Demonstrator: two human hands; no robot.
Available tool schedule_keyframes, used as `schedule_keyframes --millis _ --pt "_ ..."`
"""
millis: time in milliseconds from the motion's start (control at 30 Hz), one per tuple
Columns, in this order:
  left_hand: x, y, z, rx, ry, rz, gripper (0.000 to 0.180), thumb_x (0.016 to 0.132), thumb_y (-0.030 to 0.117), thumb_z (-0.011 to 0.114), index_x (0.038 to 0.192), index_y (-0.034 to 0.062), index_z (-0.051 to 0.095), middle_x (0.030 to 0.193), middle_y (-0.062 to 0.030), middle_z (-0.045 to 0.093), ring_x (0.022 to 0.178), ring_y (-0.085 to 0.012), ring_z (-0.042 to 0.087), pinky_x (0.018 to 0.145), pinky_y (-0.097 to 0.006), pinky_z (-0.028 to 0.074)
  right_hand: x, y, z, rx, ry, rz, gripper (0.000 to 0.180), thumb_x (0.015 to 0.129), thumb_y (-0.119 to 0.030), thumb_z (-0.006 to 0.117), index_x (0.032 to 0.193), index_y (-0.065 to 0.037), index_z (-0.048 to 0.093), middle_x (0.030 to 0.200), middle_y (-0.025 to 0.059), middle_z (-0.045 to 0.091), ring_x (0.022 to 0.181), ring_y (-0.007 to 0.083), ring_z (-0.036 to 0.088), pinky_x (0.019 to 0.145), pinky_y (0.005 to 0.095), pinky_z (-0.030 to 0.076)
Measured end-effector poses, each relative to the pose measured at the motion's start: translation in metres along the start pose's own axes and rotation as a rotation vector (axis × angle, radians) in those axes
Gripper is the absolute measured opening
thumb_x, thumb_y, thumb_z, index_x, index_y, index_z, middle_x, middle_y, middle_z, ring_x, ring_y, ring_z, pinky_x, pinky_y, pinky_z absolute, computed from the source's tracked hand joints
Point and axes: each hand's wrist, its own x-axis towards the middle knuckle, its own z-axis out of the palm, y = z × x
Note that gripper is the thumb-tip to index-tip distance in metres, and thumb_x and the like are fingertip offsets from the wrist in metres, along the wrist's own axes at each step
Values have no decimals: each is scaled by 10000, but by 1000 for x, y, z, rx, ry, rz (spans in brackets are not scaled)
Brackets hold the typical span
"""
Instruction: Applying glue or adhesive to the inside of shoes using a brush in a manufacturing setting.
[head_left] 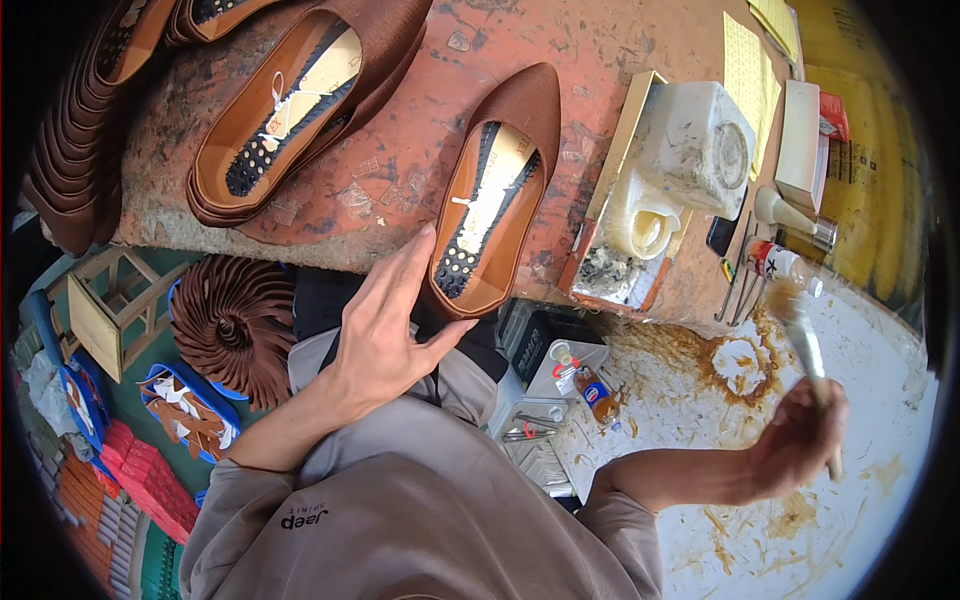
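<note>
Your left hand (385,335) is spread wide, its grip empty, fingertips touching the brown pointed shoe (497,195) just beyond on the surface (420,150); steady it there. Your right hand (800,440) grips the glue brush (800,330); spread thinly.

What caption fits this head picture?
Left hand touches a brown pointed shoe while right hand holds a glue brush.

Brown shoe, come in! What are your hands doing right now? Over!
Left hand open, reaching at brown shoe heel. Right hand gripping glue brush over smeared white board. Nothing blocking the shoe.
</note>
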Motion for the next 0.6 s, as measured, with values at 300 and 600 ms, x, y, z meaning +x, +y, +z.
schedule_keyframes --millis 300,600 --pt "2 -3 1 -14 -9 19 970 735 135 981 1558 -68 511 1448 -267 649 1260 -423 677 1055 -459 570 -83 21 151 -335 -783 -140 185 815 -10 855 968 75 795 837 154 789 711 230 742 698 328 571" --pt "6 -3 -1 0 -53 55 981 720 134 981 1556 -74 511 1448 -263 656 1203 -405 693 1026 -452 580 -86 54 179 -369 -1040 1 150 833 -17 840 980 -10 811 771 112 738 672 248 700 658 349 540"
